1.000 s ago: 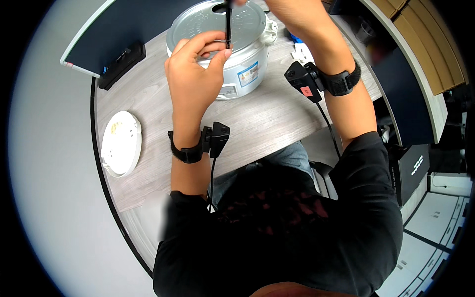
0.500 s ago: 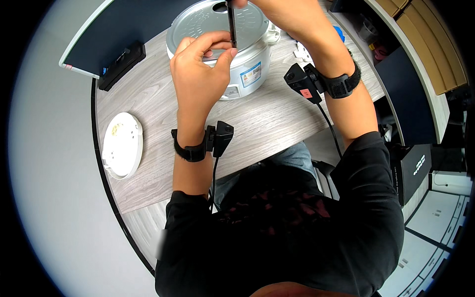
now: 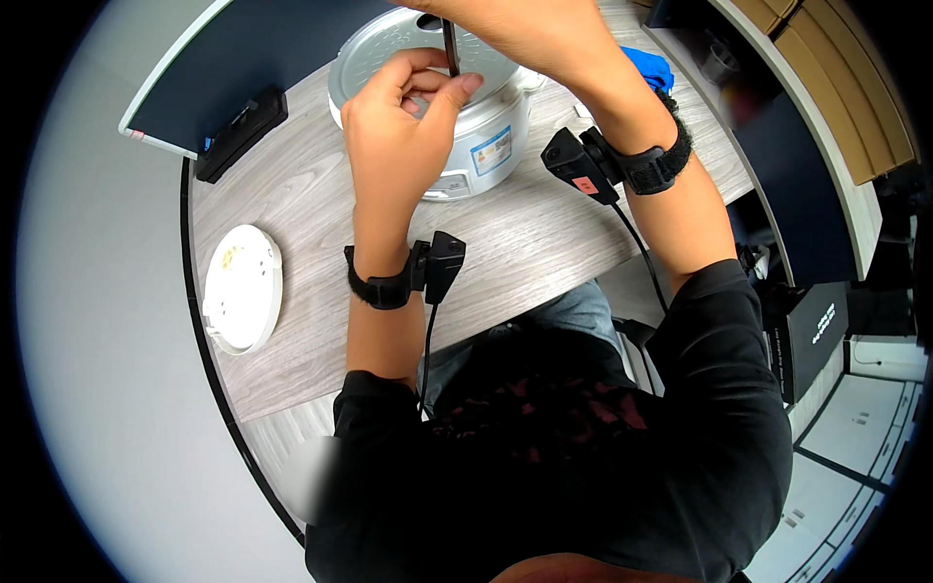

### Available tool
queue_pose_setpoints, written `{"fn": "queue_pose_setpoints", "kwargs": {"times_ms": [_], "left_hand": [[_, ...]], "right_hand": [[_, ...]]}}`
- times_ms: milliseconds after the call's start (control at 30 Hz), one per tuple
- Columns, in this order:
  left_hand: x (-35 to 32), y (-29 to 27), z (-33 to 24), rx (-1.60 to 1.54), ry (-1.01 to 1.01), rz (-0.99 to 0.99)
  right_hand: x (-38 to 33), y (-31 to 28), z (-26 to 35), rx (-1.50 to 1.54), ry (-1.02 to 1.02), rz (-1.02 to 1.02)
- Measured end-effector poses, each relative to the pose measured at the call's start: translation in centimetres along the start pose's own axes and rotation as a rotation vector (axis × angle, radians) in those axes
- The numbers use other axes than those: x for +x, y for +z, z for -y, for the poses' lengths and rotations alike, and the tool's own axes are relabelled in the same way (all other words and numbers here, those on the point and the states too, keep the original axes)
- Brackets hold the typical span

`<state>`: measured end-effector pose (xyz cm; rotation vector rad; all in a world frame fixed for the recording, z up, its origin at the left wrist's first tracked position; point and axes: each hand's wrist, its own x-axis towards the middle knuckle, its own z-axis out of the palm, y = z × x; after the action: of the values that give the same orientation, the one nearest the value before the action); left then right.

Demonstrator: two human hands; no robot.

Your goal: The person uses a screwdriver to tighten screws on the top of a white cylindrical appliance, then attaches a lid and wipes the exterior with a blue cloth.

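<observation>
A white rice cooker (image 3: 476, 155) stands at the far side of the table, its round grey lid (image 3: 374, 58) facing up. Over that lid a slim dark shaft, looking like a screwdriver (image 3: 450, 49), stands nearly upright. Its lower end meets the pinched thumb and fingers of my left hand (image 3: 403, 131), at the lid's front edge. From the right, my right hand (image 3: 515, 24) reaches over the top of the shaft. Its fingers and the tool's handle are cut off by the upper edge. Whatever lies under the tip is hidden by my left fingers.
A round white cover (image 3: 243, 291) with yellowish marks lies at the table's left. A black box-shaped object (image 3: 240, 134) sits by the dark partition. Blue cloth (image 3: 649, 68) lies beyond my right forearm, near a shelf with a clear cup (image 3: 719, 63). Cabled black devices are strapped to both wrists.
Both hands and the shaft have shifted slightly upward in the picture. My right forearm has swung left, uncovering more of the blue cloth and covering most of a small white item.
</observation>
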<state>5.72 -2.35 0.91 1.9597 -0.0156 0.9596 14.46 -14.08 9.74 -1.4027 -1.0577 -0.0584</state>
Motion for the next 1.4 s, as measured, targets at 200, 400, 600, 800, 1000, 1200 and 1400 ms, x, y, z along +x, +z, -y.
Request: {"fn": "queue_pose_setpoints", "kwargs": {"times_ms": [200,400,600,800,1000,1200,1400], "left_hand": [[-0.1,0.4,0.8,-0.042,0.002,-0.023],[-0.1,0.2,0.8,-0.047,0.028,0.021],[-0.1,-0.2,0.7,-0.093,-0.009,0.087],[-0.1,0.3,0.4,0.006,0.054,0.003],[-0.3,0.5,0.8,-0.040,0.012,0.009],[-0.1,0.0,0.8,-0.010,0.049,0.092],[-0.1,0.1,0.2,-0.037,0.051,0.021]], "right_hand": [[0.4,-0.2,-1.9,0.130,-0.025,0.087],[0.3,-0.7,-1.8,0.508,0.069,0.166],[0.3,-0.8,-2.2,0.167,-0.006,0.101],[-0.1,-0.3,-0.6,-0.121,-0.089,0.015],[0.1,-0.2,-1.8,0.339,0.076,0.159],[0.3,-1.1,-2.8,0.429,0.109,0.246],[0.0,0.1,-1.4,-0.153,-0.123,-0.067]]}}
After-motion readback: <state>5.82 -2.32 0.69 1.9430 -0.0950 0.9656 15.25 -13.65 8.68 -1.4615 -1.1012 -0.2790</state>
